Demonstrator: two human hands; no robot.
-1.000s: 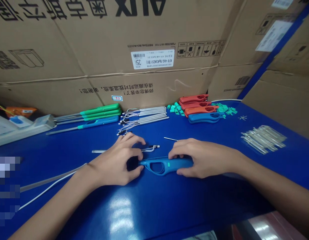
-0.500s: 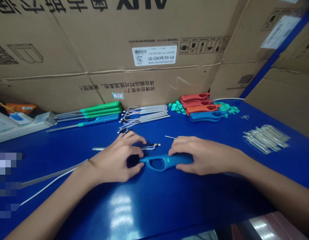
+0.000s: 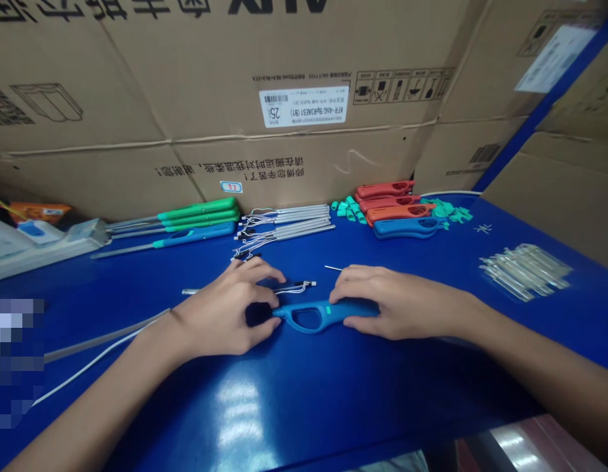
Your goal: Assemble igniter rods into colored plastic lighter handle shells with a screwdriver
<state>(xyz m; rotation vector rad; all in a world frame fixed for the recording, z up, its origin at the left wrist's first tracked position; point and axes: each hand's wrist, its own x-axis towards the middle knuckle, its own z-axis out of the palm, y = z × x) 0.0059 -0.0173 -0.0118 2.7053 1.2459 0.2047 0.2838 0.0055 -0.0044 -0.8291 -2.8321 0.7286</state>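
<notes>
A blue lighter handle (image 3: 342, 311) with a looped trigger opening and a small green trigger piece lies crosswise at the front of the table. My left hand (image 3: 225, 311) pinches its narrow left tip between thumb and index finger; the other fingers are bent and lifted. My right hand (image 3: 406, 303) grips the thick right end from above, which hides part of it. Just behind the left hand, a metal tube (image 3: 189, 292) with white wires lies partly covered by the fingers. A thin pale rod (image 3: 332, 267) shows beyond the right fingertips.
Along the back lie lighters with tubes (image 3: 200, 216), wired metal tubes (image 3: 304, 231), green caps (image 3: 350, 210) and red and blue handles (image 3: 406, 227). Clear tubes (image 3: 525, 272) lie at right, a power strip (image 3: 82, 239) at left. A cardboard wall (image 3: 195, 85) closes the back.
Almost nothing differs. Both hands and the blue lighter handle sit very slightly higher in view, with the same grip.
</notes>
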